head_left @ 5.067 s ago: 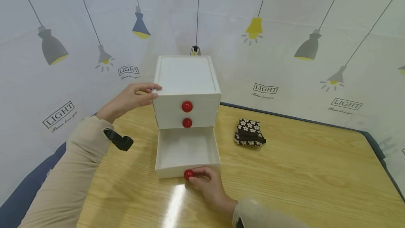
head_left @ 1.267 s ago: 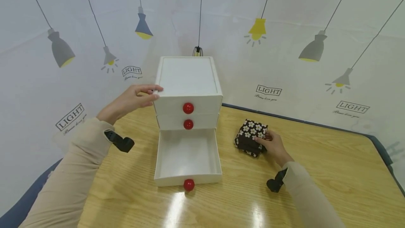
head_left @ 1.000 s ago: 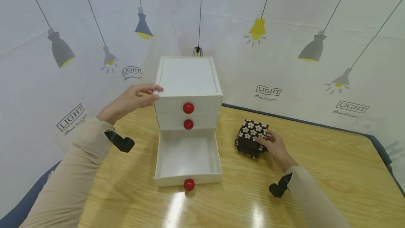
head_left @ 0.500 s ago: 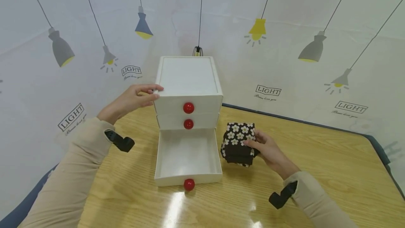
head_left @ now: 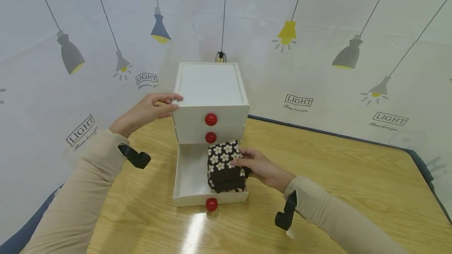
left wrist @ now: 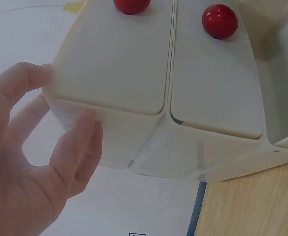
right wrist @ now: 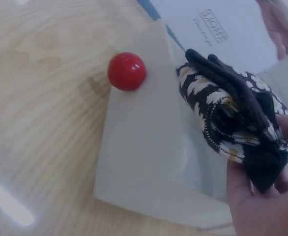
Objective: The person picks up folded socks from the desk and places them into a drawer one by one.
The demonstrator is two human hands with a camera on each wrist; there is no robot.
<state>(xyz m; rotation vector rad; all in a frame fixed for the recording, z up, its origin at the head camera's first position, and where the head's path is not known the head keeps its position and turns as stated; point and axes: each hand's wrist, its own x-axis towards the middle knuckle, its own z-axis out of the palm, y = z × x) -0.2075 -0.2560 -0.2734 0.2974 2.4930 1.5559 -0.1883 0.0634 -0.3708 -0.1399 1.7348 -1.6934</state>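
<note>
A black cloth pouch (head_left: 226, 166) with white flowers is in my right hand (head_left: 266, 169), thumb on top and fingers at its right side. It hangs over the right part of the pulled-out bottom drawer (head_left: 188, 201). In the right wrist view the pouch (right wrist: 227, 108) shows folded layers and a dark flap, with the drawer below it. My left hand (head_left: 144, 111) rests its fingers on the upper left front corner of the white drawer cabinet (head_left: 212, 83). The left wrist view shows these fingertips touching the cabinet's top and side, not wrapped round it.
The two upper drawers (head_left: 190, 117) are closed, each with a red ball knob (head_left: 211, 119). Another red knob (head_left: 211, 205) juts from the bottom drawer's front. A wooden table (head_left: 318, 167) carries the cabinet. Behind hangs a curtain (head_left: 310, 69) printed with lamps.
My right hand earlier held the bottom drawer's knob, then took hold of the pouch on the table. It has since carried the pouch left over the drawer. My left hand stays at the cabinet corner.
</note>
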